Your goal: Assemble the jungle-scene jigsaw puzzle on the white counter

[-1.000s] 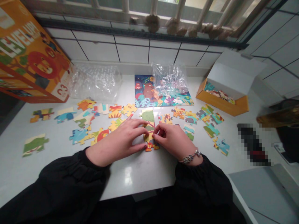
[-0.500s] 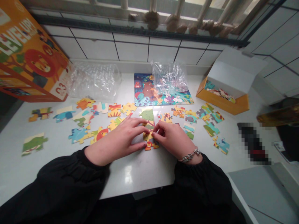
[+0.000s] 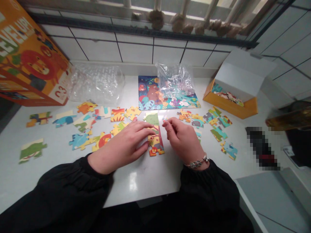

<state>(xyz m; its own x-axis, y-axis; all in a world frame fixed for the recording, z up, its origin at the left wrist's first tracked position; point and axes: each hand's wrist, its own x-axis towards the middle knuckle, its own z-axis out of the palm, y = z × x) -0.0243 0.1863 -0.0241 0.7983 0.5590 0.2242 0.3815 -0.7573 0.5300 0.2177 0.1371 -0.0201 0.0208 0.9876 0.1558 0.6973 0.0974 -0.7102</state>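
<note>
Hands first, from the head camera: your left hand [image 3: 122, 145] is lying flat on the table [image 3: 145, 181], fingers spread and gripping nothing, its fingertips pressing the left edge of the joined strip [image 3: 155, 136]. That strip is sitting mid-table between your hands, running from a green piece at its far end to an orange one nearest you. Your right hand [image 3: 183, 139] is hovering just right of the strip, apart from it, fingers loosely curled with nothing in them. Loose pieces [image 3: 85, 124] are lying scattered to the left, and more [image 3: 216, 124] to the right. Behind the strip, a finished puzzle [image 3: 155, 95] is resting under a clear bag [image 3: 176, 81]. An orange tray [image 3: 230, 106] is holding more pieces at far right, and the big box [image 3: 29, 61] is standing at far left beside a second bag [image 3: 97, 84].
</note>
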